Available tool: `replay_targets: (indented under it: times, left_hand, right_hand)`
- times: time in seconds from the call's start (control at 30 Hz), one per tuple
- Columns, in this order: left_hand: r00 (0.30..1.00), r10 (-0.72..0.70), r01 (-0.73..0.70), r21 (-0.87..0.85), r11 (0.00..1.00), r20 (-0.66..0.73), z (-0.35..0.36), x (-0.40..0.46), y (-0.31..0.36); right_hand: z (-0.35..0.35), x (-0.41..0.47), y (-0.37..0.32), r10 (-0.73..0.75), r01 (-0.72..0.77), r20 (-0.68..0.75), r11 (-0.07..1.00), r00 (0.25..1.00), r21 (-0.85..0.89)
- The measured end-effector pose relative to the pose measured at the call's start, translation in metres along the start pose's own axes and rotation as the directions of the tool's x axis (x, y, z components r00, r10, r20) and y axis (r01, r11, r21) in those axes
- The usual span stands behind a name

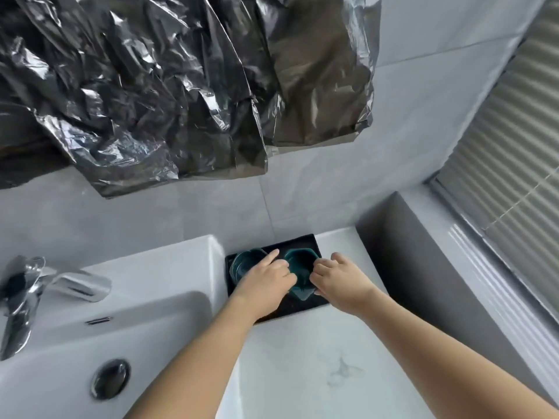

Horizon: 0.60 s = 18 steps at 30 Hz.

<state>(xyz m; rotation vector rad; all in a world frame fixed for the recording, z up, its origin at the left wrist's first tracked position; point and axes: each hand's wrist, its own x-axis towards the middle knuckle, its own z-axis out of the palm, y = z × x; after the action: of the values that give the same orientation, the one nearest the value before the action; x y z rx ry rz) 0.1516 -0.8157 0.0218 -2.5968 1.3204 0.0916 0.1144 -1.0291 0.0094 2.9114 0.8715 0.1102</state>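
A black tray sits on the white counter against the wall, right of the sink. On it stand two dark teal cups: a round one on the left and an angular one on the right. My left hand lies over the left cup's near side with the index finger stretched toward the gap between the cups and the other fingers curled at the right cup's rim. My right hand grips the right cup's right edge with curled fingers.
A white basin with a chrome tap and drain fills the lower left. Crumpled foil covers the wall above. A grey ledge and window blinds bound the right. White marbled counter lies in front of the tray.
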Motion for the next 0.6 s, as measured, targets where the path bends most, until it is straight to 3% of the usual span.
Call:
replay_targets:
  times: [0.33,0.5,0.6]
  left_hand:
    - [0.997,-0.068,0.070,-0.074,0.995,0.026,0.043,0.022,-0.003]
    - [0.995,-0.083,0.072,-0.174,0.982,-0.054,0.050,0.017,0.002]
    - [0.978,-0.177,0.141,-0.273,0.952,-0.110,0.038,0.010,0.006]
  right_hand:
    - [0.048,0.012,0.009,0.009,-0.009,-0.005,0.997,1.000,0.078]
    - [0.052,0.011,0.009,0.019,-0.017,-0.015,0.992,1.000,0.122]
    - [0.037,0.006,0.001,0.030,-0.023,-0.035,0.980,0.999,0.198]
